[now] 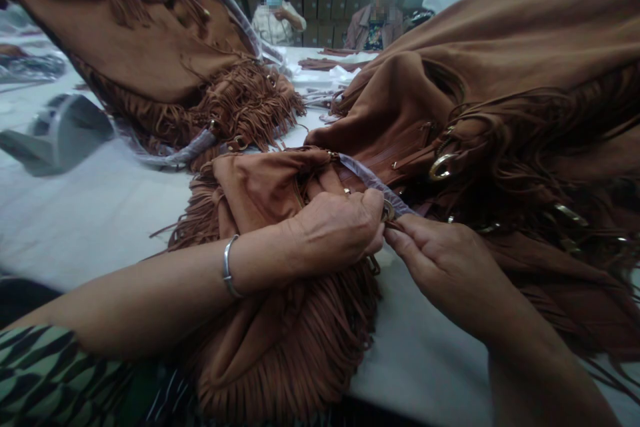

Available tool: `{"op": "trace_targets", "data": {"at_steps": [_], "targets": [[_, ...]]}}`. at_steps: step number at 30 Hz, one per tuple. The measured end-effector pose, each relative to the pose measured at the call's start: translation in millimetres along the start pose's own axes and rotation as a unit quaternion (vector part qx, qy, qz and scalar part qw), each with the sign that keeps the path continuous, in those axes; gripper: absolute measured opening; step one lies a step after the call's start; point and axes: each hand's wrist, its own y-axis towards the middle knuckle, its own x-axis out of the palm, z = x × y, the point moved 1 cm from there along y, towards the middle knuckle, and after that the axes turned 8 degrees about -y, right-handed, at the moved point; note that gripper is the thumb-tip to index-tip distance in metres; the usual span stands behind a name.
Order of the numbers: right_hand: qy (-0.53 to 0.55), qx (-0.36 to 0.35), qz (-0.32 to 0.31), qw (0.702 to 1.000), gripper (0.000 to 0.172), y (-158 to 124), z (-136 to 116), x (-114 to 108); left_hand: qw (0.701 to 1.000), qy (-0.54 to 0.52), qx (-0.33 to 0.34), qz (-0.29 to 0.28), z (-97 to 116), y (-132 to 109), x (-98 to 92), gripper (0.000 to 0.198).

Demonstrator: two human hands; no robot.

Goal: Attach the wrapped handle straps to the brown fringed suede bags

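A tan-brown, suede-like bag with long fringe (pixel 263 190) lies at the near side of the pale worktop (pixel 50 220), with a larger brown fringed bag (pixel 140 47) behind it to the left and a heap of brown fringed bags (pixel 500 33) to the right. The left hand (pixel 337 230) has its grip curled closed beside a round metal ring (pixel 387 211), its contents hidden; the right hand (pixel 440 250) pinches a thin brown leather strip (pixel 393 225) between thumb and fingers, almost touching the left. Good handling here probably means steadying the ring with one hand while the other works the strip in short, even pulls, keeping it flat and untwisted, and keeping the plastic-wrapped strap (pixel 367 177) and loose fringe clear of the fingertips.
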Motion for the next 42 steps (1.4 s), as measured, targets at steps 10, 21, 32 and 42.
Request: {"op": "trace_targets", "data": {"at_steps": [10, 21, 32, 42], "targets": [[0.146, 0.034, 0.015, 0.989, 0.032, 1.8, -2.5, 0.3, 0.999, 0.0, 0.053, -0.007, -9.7, 1.1, -1.4, 0.02], [0.222, 0.045, 0.073, 0.971, 0.03, 2.7, -6.2, 5.1, 0.996, 0.082, 0.019, 0.037, 2.3, -4.4, 1.2, 0.015], [0.136, 0.025, 0.166, 0.976, 0.027, -3.0, -12.8, 10.5, 0.993, 0.074, 0.019, 0.092, 4.1, -6.8, 5.8, 0.006], [0.19, 0.045, 0.242, 0.95, 0.019, -6.5, -18.7, 14.6, 0.997, 0.046, -0.053, 0.036, 8.5, -7.2, 4.0, 0.015]]}}
